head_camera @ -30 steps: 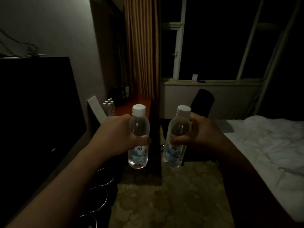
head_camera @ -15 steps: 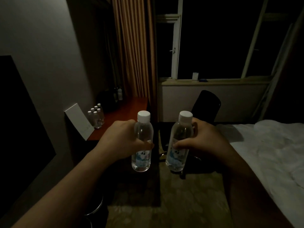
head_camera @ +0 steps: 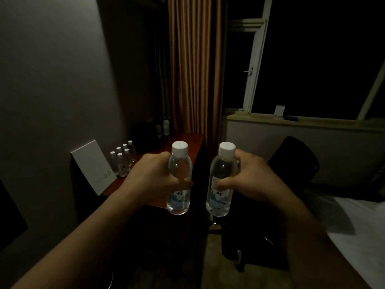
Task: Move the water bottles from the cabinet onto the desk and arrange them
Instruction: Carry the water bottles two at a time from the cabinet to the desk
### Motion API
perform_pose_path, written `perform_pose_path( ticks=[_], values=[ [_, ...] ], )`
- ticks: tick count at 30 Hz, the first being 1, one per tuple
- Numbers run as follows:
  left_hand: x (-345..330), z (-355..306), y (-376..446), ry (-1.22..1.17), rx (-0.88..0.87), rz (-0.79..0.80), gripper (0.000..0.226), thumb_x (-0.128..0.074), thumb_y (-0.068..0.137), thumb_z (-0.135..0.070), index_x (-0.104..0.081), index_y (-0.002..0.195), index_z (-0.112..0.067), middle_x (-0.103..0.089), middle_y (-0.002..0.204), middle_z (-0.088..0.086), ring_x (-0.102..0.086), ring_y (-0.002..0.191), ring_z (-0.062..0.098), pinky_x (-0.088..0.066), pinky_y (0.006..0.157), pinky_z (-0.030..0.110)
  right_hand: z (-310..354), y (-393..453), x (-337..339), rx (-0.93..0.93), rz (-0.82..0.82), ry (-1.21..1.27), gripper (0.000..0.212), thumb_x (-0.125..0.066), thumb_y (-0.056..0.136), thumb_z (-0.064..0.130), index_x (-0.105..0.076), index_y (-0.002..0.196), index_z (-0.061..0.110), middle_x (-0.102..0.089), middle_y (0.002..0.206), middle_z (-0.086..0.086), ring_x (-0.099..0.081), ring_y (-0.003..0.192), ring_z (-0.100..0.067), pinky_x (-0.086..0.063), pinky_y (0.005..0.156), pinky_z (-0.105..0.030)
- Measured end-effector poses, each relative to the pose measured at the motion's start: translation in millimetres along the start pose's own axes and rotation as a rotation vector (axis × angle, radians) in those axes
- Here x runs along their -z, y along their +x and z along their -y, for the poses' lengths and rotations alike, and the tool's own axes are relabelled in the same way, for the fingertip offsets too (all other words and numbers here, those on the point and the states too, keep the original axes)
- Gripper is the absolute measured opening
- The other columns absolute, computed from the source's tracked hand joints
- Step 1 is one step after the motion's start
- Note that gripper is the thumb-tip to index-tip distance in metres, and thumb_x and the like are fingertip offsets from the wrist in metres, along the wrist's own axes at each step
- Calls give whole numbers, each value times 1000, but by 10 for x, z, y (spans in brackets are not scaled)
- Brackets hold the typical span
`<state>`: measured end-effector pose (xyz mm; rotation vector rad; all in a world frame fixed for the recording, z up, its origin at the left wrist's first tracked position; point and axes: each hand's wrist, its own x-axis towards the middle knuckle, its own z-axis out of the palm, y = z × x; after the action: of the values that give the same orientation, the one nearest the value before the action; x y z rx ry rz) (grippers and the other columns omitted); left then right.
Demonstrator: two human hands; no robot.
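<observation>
My left hand (head_camera: 154, 178) grips a clear water bottle (head_camera: 179, 197) with a white cap, held upright in the air. My right hand (head_camera: 248, 180) grips a second, matching bottle (head_camera: 220, 197), also upright, a little to the right of the first. Both bottles hang in front of the near end of the reddish wooden desk (head_camera: 183, 142). Several small white-capped bottles (head_camera: 123, 161) stand in a cluster on the desk's left side by the wall.
A white card (head_camera: 91, 165) leans against the wall beside the bottle cluster. Dark items and a white bottle (head_camera: 166, 126) stand at the desk's far end by the orange curtain (head_camera: 193, 69). A black chair (head_camera: 291, 165) is right of the desk, a bed (head_camera: 354, 226) farther right.
The view has come closer to the desk and the dark screen on the left has slid out of frame. Both hands still hold their bottles, carried forward toward the desk.
</observation>
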<state>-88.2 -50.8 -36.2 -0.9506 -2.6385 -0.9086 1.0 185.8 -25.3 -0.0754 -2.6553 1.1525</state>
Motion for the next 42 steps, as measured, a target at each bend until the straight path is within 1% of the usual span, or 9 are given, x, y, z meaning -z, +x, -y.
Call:
perform_pose_path(
  ticks=[5, 9, 13, 16, 21, 25, 33, 36, 42],
  values=[
    [-161, 294, 613, 42, 58, -39, 48, -72, 54, -67, -62, 86, -33, -64, 77, -16, -60, 71, -4, -39, 55, 13, -277, 779, -37, 31, 40, 14, 61, -87, 56, 39, -56, 109, 41, -65, 101, 17, -61, 92, 1, -48, 65, -18],
    [-309, 613, 1138, 58, 76, -78, 46, -65, 51, -68, -62, 78, -30, -64, 72, -14, -60, 67, -2, -43, 55, 20, -459, 1493, -106, 51, 66, -3, 61, -88, 55, 41, -56, 107, 41, -65, 98, 19, -60, 89, 2, -47, 63, -17],
    [-377, 1008, 1744, 73, 106, -80, 42, -78, 56, -61, -63, 80, -30, -66, 75, -12, -62, 68, -1, -54, 59, 27, -598, 2291, -200, 95, 106, -16, 61, -87, 58, 40, -52, 109, 43, -63, 101, 18, -60, 90, 1, -48, 66, -17],
    [-378, 1297, 2216, 46, 119, -100, 42, -77, 57, -61, -63, 81, -29, -67, 78, -11, -63, 70, 0, -58, 63, 32, -653, 2923, -264, 127, 123, -36, 60, -87, 60, 39, -55, 110, 39, -64, 103, 16, -61, 92, 0, -51, 70, -21],
    [-328, 1712, 2960, 70, 178, -99, 39, -81, 61, -57, -62, 83, -30, -67, 80, -12, -63, 72, -1, -58, 64, 28, -664, 3927, -358, 144, 172, -11, 63, -88, 59, 35, -55, 113, 38, -65, 106, 13, -62, 97, -4, -54, 76, -26],
    [-246, 1989, 3493, 86, 226, -99, 37, -80, 62, -56, -64, 85, -32, -68, 83, -11, -65, 74, 1, -59, 67, 34, -687, 4656, -482, 170, 174, 12, 62, -89, 56, 36, -56, 108, 40, -64, 102, 15, -61, 93, -2, -52, 68, -21],
    [-178, 2588, 4372, 126, 358, -165, 43, -77, 53, -63, -64, 82, -34, -69, 81, -15, -65, 74, -4, -59, 66, 29, -841, 6120, -846, 287, 275, 19, 63, -88, 52, 43, -59, 108, 42, -66, 98, 20, -59, 87, 5, -44, 59, -12],
    [-211, 2865, 4720, 164, 417, -197, 44, -79, 54, -62, -64, 85, -35, -68, 82, -17, -64, 76, -6, -56, 66, 26, -877, 6728, -1004, 339, 332, 23, 61, -88, 50, 44, -59, 104, 44, -66, 96, 20, -61, 87, 4, -47, 61, -15],
    [-237, 3499, 5372, 231, 620, -298, 69, -67, 45, -79, -63, 97, -33, -69, 90, -15, -64, 84, 0, -59, 75, 32, -805, 8006, -1355, 433, 488, 35, 60, -88, 52, 40, -58, 104, 42, -64, 97, 18, -59, 87, 0, -46, 60, -18]
  ],
)
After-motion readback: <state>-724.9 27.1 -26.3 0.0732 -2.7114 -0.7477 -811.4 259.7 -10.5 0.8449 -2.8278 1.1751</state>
